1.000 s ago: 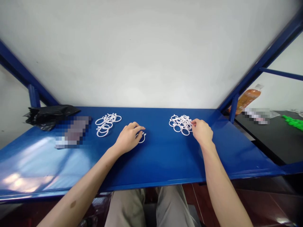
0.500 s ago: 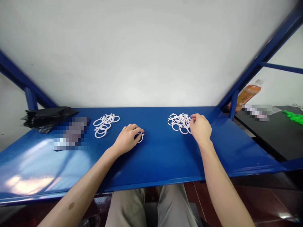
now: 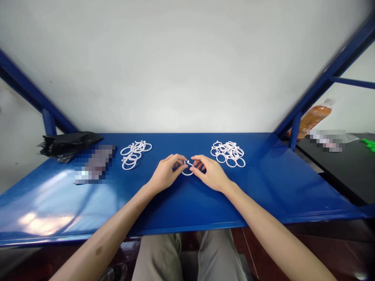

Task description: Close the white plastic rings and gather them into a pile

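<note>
My left hand [image 3: 165, 173] and my right hand [image 3: 210, 173] meet at the middle of the blue table [image 3: 181, 203]. Both pinch one white plastic ring [image 3: 187, 170] between their fingertips, just above the surface. A heap of several white rings [image 3: 228, 153] lies to the right of my right hand. A smaller group of several white rings [image 3: 134, 153] lies to the left of my left hand.
A crumpled black bag [image 3: 68, 143] and a blurred flat item [image 3: 94, 164] lie at the table's left end. Blue frame struts rise at both back corners. An orange drink bottle [image 3: 313, 117] and green parts [image 3: 369, 143] sit on a black table to the right.
My right hand left the right heap and moved left to the table's middle. It now meets my left hand on the ring that my left hand was holding.
</note>
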`<state>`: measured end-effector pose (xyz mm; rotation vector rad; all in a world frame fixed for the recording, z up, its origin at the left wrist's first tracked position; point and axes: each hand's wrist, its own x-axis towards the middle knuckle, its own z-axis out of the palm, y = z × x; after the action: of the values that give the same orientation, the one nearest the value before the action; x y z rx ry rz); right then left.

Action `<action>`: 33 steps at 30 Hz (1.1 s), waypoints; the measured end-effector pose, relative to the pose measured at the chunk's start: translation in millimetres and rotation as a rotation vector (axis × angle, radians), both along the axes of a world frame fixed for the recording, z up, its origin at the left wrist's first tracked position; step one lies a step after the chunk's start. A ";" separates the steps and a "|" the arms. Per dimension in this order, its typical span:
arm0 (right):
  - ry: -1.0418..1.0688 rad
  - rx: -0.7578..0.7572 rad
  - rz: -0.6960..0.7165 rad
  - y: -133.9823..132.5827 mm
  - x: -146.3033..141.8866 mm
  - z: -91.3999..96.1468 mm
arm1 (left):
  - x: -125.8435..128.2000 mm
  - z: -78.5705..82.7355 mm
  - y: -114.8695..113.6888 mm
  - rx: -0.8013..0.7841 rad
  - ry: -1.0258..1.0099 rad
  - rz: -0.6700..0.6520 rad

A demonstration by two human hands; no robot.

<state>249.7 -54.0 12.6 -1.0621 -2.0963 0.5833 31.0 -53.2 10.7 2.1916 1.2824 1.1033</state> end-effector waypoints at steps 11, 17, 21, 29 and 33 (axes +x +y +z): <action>0.163 0.092 -0.009 -0.5 -7.4 -3.4 | 5.0 -0.3 5.0 -0.287 -0.453 -0.017; 0.200 0.167 0.053 -1.1 -11.2 -2.9 | 5.6 -2.4 3.7 -0.318 -0.532 -0.021; 0.209 0.234 0.103 -1.6 -13.9 -3.8 | 5.1 -3.4 1.7 -0.285 -0.530 -0.014; 0.071 0.315 0.167 0.8 -10.6 -10.5 | 0.9 -6.7 -0.9 -0.164 -0.383 0.002; -0.013 0.366 0.196 0.4 -9.1 -12.5 | 0.7 -8.6 -1.0 -0.140 -0.303 -0.014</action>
<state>240.6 -53.6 0.0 -0.6612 -2.2239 0.2669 31.7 -54.3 2.1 1.8453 1.1700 1.2433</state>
